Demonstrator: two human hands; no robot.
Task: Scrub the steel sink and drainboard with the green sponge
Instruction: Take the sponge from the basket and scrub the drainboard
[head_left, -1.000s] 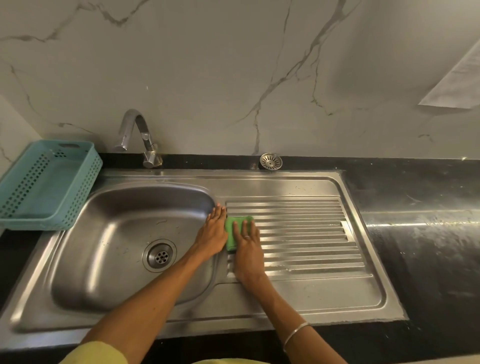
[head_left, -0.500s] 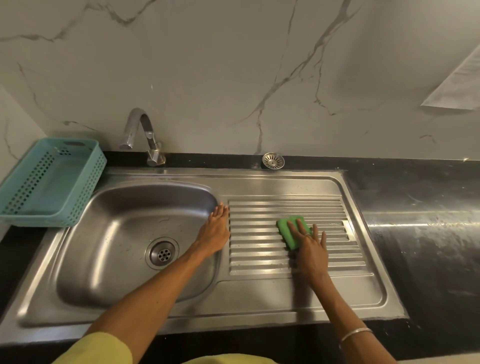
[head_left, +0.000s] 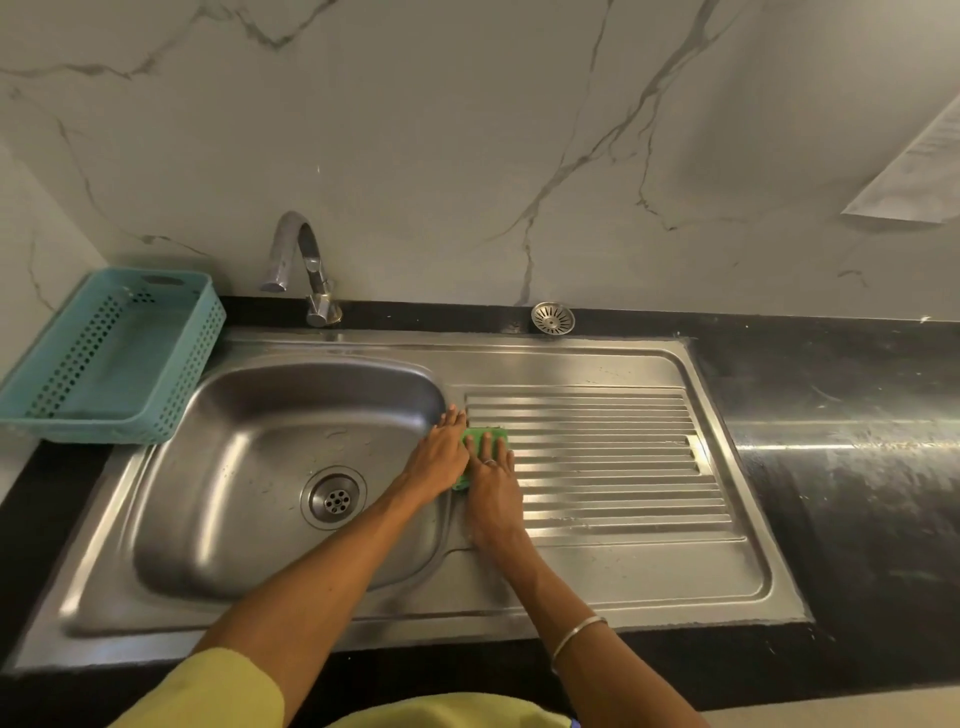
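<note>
Two hands: both at the sink (head_left: 218, 499) bowl's right rim.
Counter (head_left: 831, 467): glossy black stone around the steel, smeared to the right of the sink.
Wall: pale marble with grey veins behind the sink.
Drainboard (head_left: 613, 467): ribbed steel, right of the sink.
Green sponge (head_left: 485, 434): on the ribs' left end, beside the sink.
Right hand (head_left: 493, 480): straight fingers (head_left: 485, 447) pressing the sponge flat.
Left hand (head_left: 441, 452): flat, fingers extended, holding nothing.
Basket (head_left: 111, 358): teal perforated plastic, left of the sink.
</note>
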